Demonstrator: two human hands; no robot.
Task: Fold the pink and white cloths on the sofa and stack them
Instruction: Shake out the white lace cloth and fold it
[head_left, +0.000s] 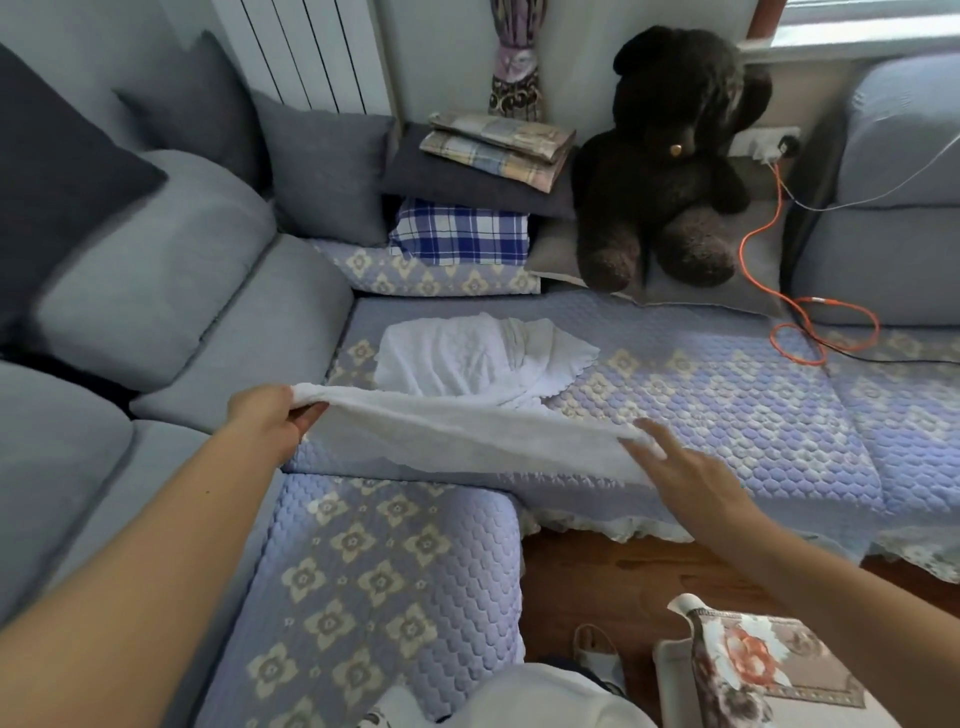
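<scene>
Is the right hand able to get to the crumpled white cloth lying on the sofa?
Probably yes. The right hand is open, fingers only touching the stretched cloth, and nothing stands between it and the crumpled cloth just beyond on the sofa.

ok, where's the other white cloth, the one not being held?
In the head view, the loose white cloth lies crumpled on the sofa seat, centre-left, just behind the held cloth and in front of the blue plaid bundle.

The cloth (467, 436) held in the left hand (270, 415) was white. Just past it lay another white cloth (467, 358). Under the grip, the sofa cover (727, 395) was purple with cream flowers. Far beyond sat a dark brown teddy bear (670, 156) and a blue-and-white checked cloth (460, 234).
</scene>
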